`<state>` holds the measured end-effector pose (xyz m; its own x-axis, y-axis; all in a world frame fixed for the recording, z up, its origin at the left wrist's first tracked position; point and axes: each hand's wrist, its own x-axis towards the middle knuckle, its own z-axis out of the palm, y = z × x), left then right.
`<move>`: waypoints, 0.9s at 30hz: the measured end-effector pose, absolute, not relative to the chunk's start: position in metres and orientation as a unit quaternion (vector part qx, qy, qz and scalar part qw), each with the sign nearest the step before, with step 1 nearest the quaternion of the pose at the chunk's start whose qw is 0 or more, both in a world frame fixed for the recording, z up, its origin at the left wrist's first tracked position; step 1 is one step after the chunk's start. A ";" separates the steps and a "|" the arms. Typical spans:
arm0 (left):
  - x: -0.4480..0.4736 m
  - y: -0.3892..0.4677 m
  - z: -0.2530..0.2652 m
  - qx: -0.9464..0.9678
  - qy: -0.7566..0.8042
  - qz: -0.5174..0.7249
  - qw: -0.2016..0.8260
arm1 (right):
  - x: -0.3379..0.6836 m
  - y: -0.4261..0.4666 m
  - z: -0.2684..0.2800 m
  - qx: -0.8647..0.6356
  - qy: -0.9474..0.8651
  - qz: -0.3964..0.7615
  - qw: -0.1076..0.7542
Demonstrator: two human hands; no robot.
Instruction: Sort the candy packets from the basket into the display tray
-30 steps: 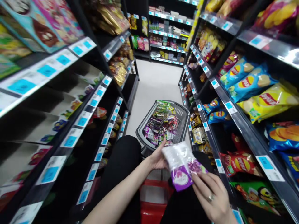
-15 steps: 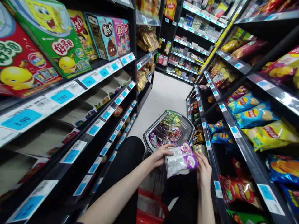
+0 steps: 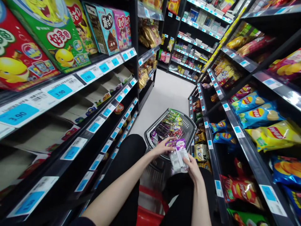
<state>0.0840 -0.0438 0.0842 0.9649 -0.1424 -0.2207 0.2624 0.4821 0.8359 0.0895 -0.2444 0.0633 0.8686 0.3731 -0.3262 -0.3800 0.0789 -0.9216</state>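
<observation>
Over the near end of a grey shopping basket [image 3: 192, 129], I hold a purple and silver snack packet [image 3: 179, 160] with its pale back side up. My left hand [image 3: 165, 147] grips its upper left part, the fingers partly covered by purple wrapping. On the lower right edge, my right hand [image 3: 193, 167] pinches the packet between thumb and fingers. Several colourful snack packets [image 3: 164, 128], green, purple and red, lie in the basket. Whether the purple wrapping at my left fingers belongs to a second packet I cannot tell.
Snack boxes [image 3: 62, 47] line the left shelf above price tags. Bagged chips [image 3: 270, 135] fill the right shelves close to my right arm. A red stool or cart part [image 3: 150, 216] shows between my dark-clothed legs. Pale floor [image 3: 164, 91] runs ahead to a far shelf.
The packet has turned from lying crosswise to more upright and moved slightly left. My right hand has shifted left from its right end to its lower right edge; my left hand moved slightly up.
</observation>
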 end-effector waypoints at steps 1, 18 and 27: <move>0.082 -0.037 0.089 0.510 0.024 -0.148 0.847 | 0.090 -0.250 0.065 -0.620 -0.016 0.279 0.733; 0.085 -0.055 0.079 0.669 0.021 -0.061 0.741 | 0.085 -0.265 0.056 -0.639 0.049 0.046 0.766; 0.085 -0.069 0.074 0.694 0.066 -0.026 0.717 | 0.090 -0.258 0.065 -0.763 0.022 -0.097 0.639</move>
<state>0.0851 -0.0695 0.0741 0.9900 0.0532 -0.1304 0.1286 0.0366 0.9910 0.0897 -0.2578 0.0646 0.9803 -0.1575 0.1191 0.0896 -0.1832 -0.9790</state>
